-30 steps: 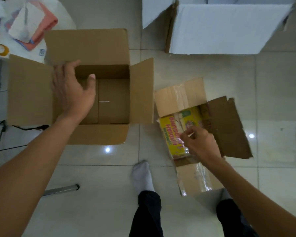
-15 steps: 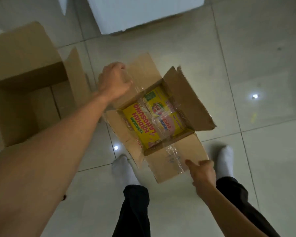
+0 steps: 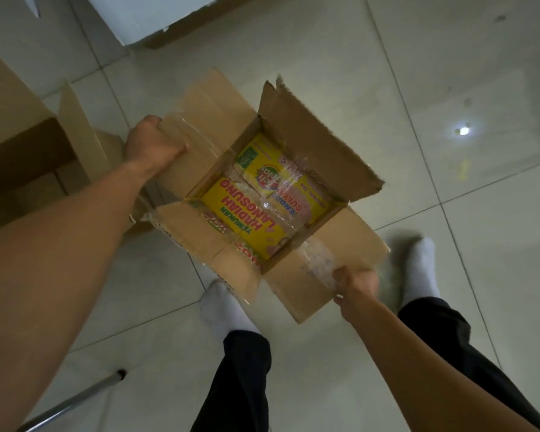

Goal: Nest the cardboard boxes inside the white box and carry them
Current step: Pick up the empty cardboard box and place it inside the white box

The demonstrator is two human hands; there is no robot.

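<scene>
Both hands had come onto the small cardboard box (image 3: 334,244), left hand (image 3: 152,145) and right hand (image 3: 354,283) each clamped on a flap, raising it off the floor (image 3: 449,73) beside the larger brown box (image 3: 22,145), seemingly for nesting.

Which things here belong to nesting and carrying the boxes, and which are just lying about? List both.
Job:
small cardboard box, with yellow printing inside
left hand and right hand, each gripping a flap
large cardboard box
white box

Lying about:
metal rod on the tiled floor
</scene>
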